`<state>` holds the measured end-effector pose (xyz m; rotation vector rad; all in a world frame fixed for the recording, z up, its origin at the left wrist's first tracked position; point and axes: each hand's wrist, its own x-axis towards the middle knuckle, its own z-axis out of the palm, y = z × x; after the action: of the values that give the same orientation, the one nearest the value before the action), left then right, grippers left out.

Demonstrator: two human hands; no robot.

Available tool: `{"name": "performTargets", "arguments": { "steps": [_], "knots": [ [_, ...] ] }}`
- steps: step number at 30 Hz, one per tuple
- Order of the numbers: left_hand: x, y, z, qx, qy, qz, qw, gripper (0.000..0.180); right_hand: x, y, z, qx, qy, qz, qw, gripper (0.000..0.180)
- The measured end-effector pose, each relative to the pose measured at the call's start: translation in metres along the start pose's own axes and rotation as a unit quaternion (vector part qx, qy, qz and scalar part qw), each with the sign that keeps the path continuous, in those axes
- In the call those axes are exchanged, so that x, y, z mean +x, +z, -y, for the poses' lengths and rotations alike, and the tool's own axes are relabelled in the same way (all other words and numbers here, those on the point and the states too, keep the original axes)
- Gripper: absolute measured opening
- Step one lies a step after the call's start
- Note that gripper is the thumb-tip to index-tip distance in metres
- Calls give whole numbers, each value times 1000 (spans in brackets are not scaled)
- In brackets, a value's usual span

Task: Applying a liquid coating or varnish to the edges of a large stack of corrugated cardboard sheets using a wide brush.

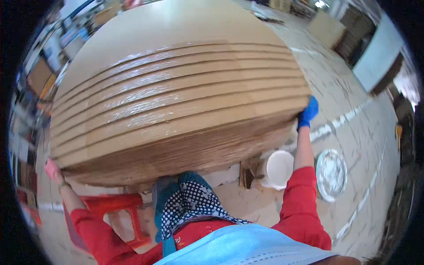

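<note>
In front of me lies a big stack of thin wooden boards (176,152). Its upper sheets are staggered, so several strips (145,104) show one behind another, and a wet, glossy coating shines on their left and middle parts. My left hand (54,171), in a pink glove, is closed at the near left corner. At the near right corner my right hand (309,111), blue-gloved, grips the board edge with its fingers bent. How many sheets each hand holds is hidden.
A red plastic stool (139,221) stands below the stack on the left. To the right, a white bucket (278,170) and a round white-smeared lid or tray (331,175) sit on the floor. Boards (327,28) and a pale panel (378,55) stand at the far right.
</note>
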<state>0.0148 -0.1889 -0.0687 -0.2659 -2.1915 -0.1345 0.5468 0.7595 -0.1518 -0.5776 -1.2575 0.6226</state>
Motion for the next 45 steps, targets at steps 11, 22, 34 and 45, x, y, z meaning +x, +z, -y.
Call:
{"name": "performTargets", "arguments": {
  "steps": [11, 22, 34, 45],
  "knots": [
    [21, -27, -123, -79, -454, 67, 885, 52, 7, -24, 13, 70, 58, -43, 995, 16],
    [19, -27, -132, -90, -447, 73, 887, 57, 12, -24, -2, 42, 9, -48, 998, 16],
    [26, -17, -106, -141, -452, 81, 877, 51, 7, -20, 17, 2, 34, -60, 998, 18],
    [23, -12, -39, -682, -435, 201, 553, 39, 11, -29, 13, -75, -28, -13, 997, 23]
  ]
}}
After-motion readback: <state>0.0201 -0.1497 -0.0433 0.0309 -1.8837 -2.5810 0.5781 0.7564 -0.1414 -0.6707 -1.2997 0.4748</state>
